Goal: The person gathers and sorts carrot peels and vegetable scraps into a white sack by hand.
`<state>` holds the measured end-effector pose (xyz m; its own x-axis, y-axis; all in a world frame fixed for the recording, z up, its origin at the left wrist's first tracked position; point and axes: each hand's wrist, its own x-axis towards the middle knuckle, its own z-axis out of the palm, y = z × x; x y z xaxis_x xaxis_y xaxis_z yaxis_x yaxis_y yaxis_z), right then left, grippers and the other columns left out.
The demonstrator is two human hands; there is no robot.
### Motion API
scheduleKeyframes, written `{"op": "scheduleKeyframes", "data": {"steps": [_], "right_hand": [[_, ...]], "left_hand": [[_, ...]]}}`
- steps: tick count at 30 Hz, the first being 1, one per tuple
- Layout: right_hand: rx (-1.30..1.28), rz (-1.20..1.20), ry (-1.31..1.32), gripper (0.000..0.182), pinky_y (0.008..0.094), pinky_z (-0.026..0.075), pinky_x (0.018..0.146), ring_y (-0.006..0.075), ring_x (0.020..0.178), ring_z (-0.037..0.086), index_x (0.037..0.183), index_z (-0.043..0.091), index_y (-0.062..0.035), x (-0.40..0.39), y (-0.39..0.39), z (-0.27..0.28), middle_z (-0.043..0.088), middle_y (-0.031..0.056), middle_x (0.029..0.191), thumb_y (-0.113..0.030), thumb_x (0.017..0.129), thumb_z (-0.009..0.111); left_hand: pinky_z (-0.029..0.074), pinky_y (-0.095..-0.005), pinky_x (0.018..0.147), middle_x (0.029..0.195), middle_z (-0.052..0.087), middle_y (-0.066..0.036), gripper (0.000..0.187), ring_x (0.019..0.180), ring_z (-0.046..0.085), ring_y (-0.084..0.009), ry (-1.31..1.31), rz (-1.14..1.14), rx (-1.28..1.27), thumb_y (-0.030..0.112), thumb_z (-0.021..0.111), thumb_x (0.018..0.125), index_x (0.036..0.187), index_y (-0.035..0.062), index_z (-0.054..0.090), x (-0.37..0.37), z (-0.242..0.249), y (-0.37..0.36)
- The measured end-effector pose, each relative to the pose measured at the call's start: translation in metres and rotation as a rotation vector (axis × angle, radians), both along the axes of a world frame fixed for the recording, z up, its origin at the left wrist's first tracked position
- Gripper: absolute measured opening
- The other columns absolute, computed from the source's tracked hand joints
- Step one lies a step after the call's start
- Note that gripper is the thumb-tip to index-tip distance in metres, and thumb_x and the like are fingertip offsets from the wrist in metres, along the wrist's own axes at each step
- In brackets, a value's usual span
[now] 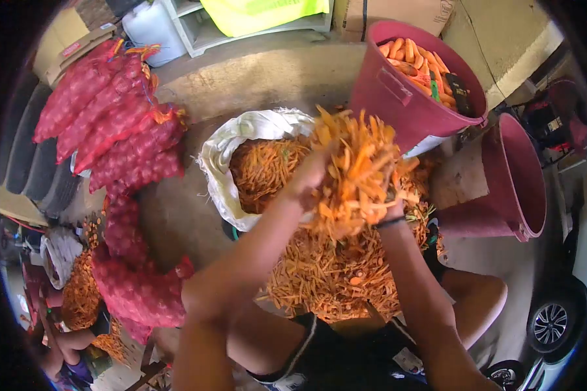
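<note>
A large heap of orange carrot peelings is held up between my two hands, above the floor pile. My left hand presses in from the left, its fingers partly covered by the strips. On the other side, my right hand, with a dark band at the wrist, supports the load and is mostly hidden. Just left of the hands, an open white woven sack stands with its rim rolled down and peelings inside. Between my legs lies a broad pile of peelings.
A pink tub at the upper right holds peeled carrots. Another pink tub lies tilted beside it. Red net sacks of onions line the left. At lower left, another person's legs are near more peelings.
</note>
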<state>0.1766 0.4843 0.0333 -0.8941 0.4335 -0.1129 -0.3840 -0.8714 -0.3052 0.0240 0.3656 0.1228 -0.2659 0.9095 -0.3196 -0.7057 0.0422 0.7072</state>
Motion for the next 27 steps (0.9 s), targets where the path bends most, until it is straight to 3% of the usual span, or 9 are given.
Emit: {"op": "scheduleKeyframes", "data": {"steps": [4, 6, 9, 11, 13, 19, 21, 23, 27], "right_hand": [[0.056, -0.041, -0.313, 0.047, 0.0365, 0.058, 0.07, 0.0175, 0.09, 0.064, 0.123, 0.053, -0.0079, -0.095, 0.003, -0.018, 0.061, 0.0042, 0.096, -0.043, 0.094, 0.063], [0.296, -0.238, -0.41, 0.051, 0.0309, 0.054, 0.068, 0.0146, 0.088, 0.063, 0.123, 0.054, -0.0075, -0.149, 0.007, -0.093, 0.061, 0.0028, 0.094, -0.046, 0.092, 0.065], [0.639, 0.004, -1.082, 0.072, 0.0418, 0.038, 0.106, 0.0321, 0.122, 0.051, 0.135, 0.052, -0.0056, -0.172, -0.013, -0.179, 0.053, 0.0193, 0.135, -0.056, 0.086, 0.067], [1.262, -0.022, -1.227, 0.07, 0.0421, 0.047, 0.092, 0.0272, 0.106, 0.058, 0.134, 0.051, -0.0067, -0.172, -0.042, -0.267, 0.06, 0.013, 0.116, -0.056, 0.086, 0.064], [1.383, -0.076, -1.024, 0.061, 0.0431, 0.043, 0.098, 0.0302, 0.11, 0.057, 0.13, 0.055, -0.0082, -0.191, -0.069, -0.253, 0.059, 0.0148, 0.12, -0.05, 0.087, 0.063], [2.318, 0.233, -0.911, 0.055, 0.0602, 0.026, 0.11, 0.0415, 0.144, 0.017, 0.132, 0.06, -0.0266, -0.277, -0.097, -0.243, 0.03, 0.0117, 0.155, -0.038, 0.078, 0.062], [2.421, 0.46, -0.776, 0.057, 0.0635, 0.026, 0.109, 0.038, 0.145, 0.017, 0.134, 0.058, -0.028, -0.328, -0.057, -0.204, 0.034, 0.0095, 0.155, -0.04, 0.079, 0.061], [2.298, 0.83, -1.059, 0.064, 0.0491, 0.028, 0.114, 0.0294, 0.145, 0.026, 0.142, 0.05, -0.0265, -0.384, -0.01, -0.175, 0.034, 0.0105, 0.156, -0.048, 0.083, 0.06], [2.338, 0.856, -0.765, 0.073, 0.0374, 0.039, 0.109, 0.0244, 0.133, 0.047, 0.143, 0.049, -0.0248, -0.407, 0.07, -0.205, 0.049, 0.0086, 0.146, -0.059, 0.08, 0.065]], "left_hand": [[0.054, -0.0313, 0.071, 0.118, 0.065, -0.011, 0.063, 0.095, 0.066, -0.0183, 0.283, -0.065, -0.154, 0.056, 0.042, 0.098, 0.135, 0.0063, 0.053, -0.107, -0.055, -0.002], [0.051, -0.0364, 0.085, 0.131, 0.058, -0.01, 0.061, 0.11, 0.059, -0.0215, 0.485, -0.206, -0.654, 0.054, 0.044, 0.097, 0.141, 0.0112, 0.049, -0.156, -0.073, -0.011], [0.043, -0.0405, 0.101, 0.136, 0.055, -0.019, 0.064, 0.124, 0.053, -0.0358, 1.068, -0.351, -0.54, 0.051, 0.053, 0.093, 0.141, 0.0101, 0.047, -0.256, -0.248, -0.037], [0.04, -0.0437, 0.104, 0.134, 0.055, -0.025, 0.065, 0.125, 0.051, -0.0419, 1.226, -0.317, -0.663, 0.047, 0.055, 0.092, 0.14, 0.0037, 0.045, -0.301, -0.28, -0.054], [0.041, -0.0459, 0.103, 0.128, 0.057, -0.029, 0.064, 0.121, 0.053, -0.0438, 1.222, -0.09, -0.714, 0.039, 0.059, 0.089, 0.139, 0.0011, 0.044, -0.334, -0.307, -0.062], [0.046, -0.0527, 0.092, 0.109, 0.062, -0.032, 0.056, 0.101, 0.059, -0.0492, 1.364, 0.076, -0.596, 0.023, 0.061, 0.083, 0.13, -0.0008, 0.044, -0.323, -0.214, -0.035], [0.046, -0.0528, 0.092, 0.105, 0.063, -0.031, 0.053, 0.1, 0.059, -0.0488, 1.568, 0.121, -0.592, 0.021, 0.061, 0.082, 0.129, 0.0019, 0.046, -0.314, -0.218, -0.055], [0.045, -0.0513, 0.094, 0.105, 0.064, -0.031, 0.056, 0.102, 0.059, -0.0484, 1.682, 0.111, -0.473, 0.019, 0.061, 0.082, 0.134, 0.0056, 0.047, -0.308, -0.212, -0.073], [0.045, -0.0476, 0.097, 0.115, 0.061, -0.031, 0.064, 0.11, 0.058, -0.0457, 1.516, -0.175, -0.783, 0.02, 0.062, 0.083, 0.142, 0.0043, 0.044, -0.285, -0.181, -0.087]]}}
